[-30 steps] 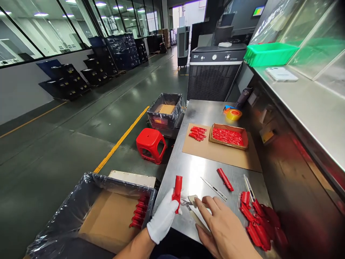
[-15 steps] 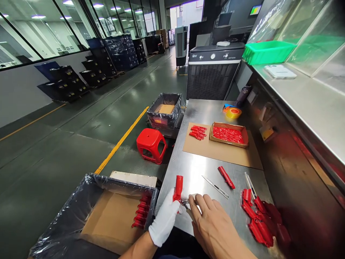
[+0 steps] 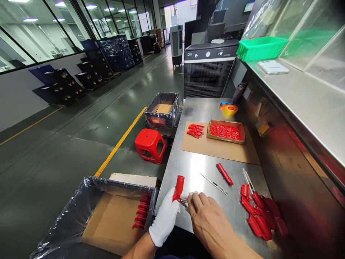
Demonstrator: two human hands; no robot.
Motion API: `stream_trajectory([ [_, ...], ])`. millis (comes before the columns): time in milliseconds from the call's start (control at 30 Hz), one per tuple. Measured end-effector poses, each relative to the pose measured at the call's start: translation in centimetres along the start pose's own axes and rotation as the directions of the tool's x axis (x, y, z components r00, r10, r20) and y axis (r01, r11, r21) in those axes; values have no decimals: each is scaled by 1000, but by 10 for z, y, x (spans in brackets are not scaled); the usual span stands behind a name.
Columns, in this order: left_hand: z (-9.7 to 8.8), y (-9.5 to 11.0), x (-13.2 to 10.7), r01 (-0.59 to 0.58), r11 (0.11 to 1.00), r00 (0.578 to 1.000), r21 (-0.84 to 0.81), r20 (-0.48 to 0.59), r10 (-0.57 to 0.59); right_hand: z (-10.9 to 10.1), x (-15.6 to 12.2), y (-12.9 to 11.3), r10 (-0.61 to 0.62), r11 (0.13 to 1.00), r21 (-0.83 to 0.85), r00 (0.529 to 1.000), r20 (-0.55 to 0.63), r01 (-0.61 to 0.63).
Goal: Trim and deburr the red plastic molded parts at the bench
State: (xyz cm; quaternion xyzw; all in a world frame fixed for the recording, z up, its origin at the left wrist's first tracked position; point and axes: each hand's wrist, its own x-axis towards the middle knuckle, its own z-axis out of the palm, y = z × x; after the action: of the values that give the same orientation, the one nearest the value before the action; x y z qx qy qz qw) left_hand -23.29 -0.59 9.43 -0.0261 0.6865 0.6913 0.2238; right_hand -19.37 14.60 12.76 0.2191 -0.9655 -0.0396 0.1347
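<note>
"While over the steel table (image 3: 194,169), gripping what?"

"Left hand (image 3: 164,217), white-gloved, closed around a red plastic part (image 3: 179,188), held upright."

"And right hand (image 3: 207,219)?"

"Bare, curled around small metal snips (image 3: 184,203), just at that part's lower end."

"Nearby?"

"Just left, a plastic-lined carton (image 3: 121,182) with more red parts (image 3: 140,212) along one wall; to the right, a heap of red pieces (image 3: 257,216) on the table."

green epoxy floor (image 3: 54,158) | glass windows (image 3: 45,25) | probably a doorway (image 3: 180,16)
</note>
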Motion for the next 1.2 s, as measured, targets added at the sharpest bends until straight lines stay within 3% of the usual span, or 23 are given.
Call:
stream_trajectory([
  [300,-2,-15,8,17,1000,999,-23,-49,-18,9,-6,-6,-60,998,-21,998,35,61],
  [467,-2,-16,12,9,999,1000,-38,-11,-9,0,0,-3,31,999,-19,1000,3,-31],
  [633,-3,-18,14,34,998,999,-45,13,-34,2,1,-2,25,1000,10,1000,19,-25],
  [867,0,-2,11,141,981,988,-131,88,-130,7,-1,1,62,993,103,998,-21,-60],
  [1200,-5,-9,20,172,979,982,-112,103,-161,21,-3,2,-6,998,59,1000,-12,7],
])
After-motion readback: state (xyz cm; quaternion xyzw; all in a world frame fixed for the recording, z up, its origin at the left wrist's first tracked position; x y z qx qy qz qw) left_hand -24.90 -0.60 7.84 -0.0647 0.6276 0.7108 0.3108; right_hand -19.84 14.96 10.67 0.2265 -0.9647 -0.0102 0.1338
